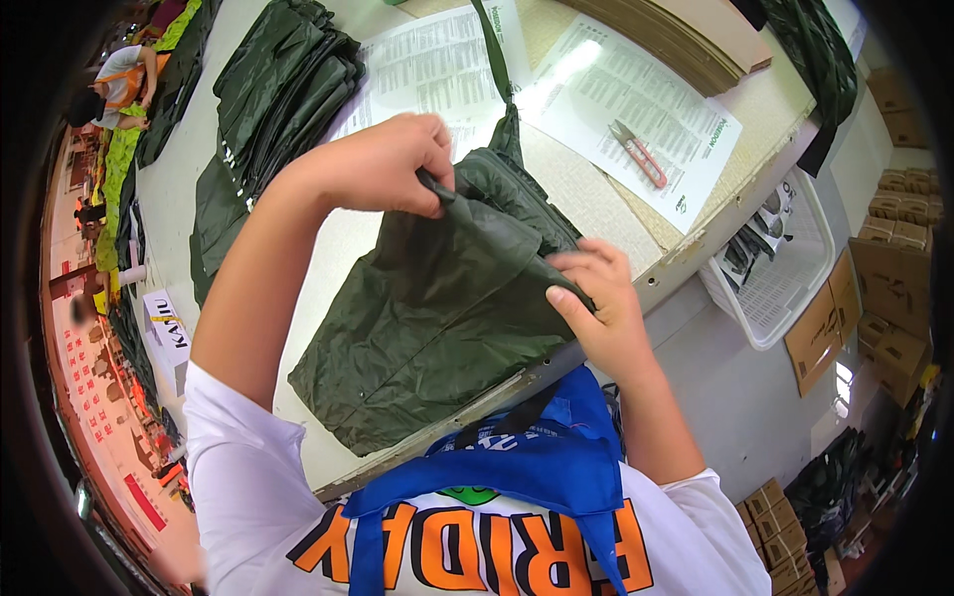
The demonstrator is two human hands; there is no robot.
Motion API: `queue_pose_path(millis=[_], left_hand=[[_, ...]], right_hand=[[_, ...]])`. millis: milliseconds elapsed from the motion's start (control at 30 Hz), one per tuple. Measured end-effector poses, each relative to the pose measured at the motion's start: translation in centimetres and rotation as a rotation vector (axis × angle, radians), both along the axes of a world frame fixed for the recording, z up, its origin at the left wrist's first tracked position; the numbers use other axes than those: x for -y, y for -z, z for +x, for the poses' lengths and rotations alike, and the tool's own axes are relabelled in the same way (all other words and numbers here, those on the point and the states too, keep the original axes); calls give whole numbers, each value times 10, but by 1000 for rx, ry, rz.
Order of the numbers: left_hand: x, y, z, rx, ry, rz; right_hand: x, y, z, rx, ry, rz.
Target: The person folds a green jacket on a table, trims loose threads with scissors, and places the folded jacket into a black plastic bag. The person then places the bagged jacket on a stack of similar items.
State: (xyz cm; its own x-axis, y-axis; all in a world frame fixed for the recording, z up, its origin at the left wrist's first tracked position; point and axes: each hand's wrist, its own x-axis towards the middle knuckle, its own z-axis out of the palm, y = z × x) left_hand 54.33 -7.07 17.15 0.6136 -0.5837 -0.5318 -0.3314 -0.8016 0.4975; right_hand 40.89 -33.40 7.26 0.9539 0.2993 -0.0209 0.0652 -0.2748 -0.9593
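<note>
A dark green, shiny coated-fabric piece (427,318) lies partly folded on the table in front of me, its lower end by the near edge. Whether it is a garment or a bag I cannot tell. My left hand (393,164) pinches its upper edge and lifts it slightly. At the opposite end of that edge, my right hand (601,303) holds the fabric between thumb and fingers. Behind the lifted edge sits a thicker folded bundle (507,194) of the same green material, with a strap (494,50) running up from it.
Pink-handled thread snips (638,156) rest on a printed sheet (686,139) to the right. A stack of folded green pieces (288,79) stands at the far left, and cardboard sheets (676,40) at the back. A white plastic basket (795,268) is beyond the table's right edge.
</note>
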Motion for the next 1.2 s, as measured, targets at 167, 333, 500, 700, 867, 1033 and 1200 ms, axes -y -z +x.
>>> queue_pose_path(millis=[167,333,500,700,867,1033,1200], left_hand=[[3,55,19,-436,-259,-213],[8,113,13,-123,-395,-256],[3,126,-7,177,-428,-313],[-55,85,-139,736,-707,-194],[-134,82,-385,745,-1038,483],[-107,142,-478,529,-1446,210],[-118,154,-493,504,-1862,-435]], right_hand=[[-13,17,-4,-344,271,-72],[-18,22,-1,-37,241,-523],[-55,-23,25,442,-20,-584],[-82,39,40,415,-190,-841],[-83,52,35,499,-171,-906],[-86,49,33,523,-230,-972],[-135,-16,-11,593,-272,-501]])
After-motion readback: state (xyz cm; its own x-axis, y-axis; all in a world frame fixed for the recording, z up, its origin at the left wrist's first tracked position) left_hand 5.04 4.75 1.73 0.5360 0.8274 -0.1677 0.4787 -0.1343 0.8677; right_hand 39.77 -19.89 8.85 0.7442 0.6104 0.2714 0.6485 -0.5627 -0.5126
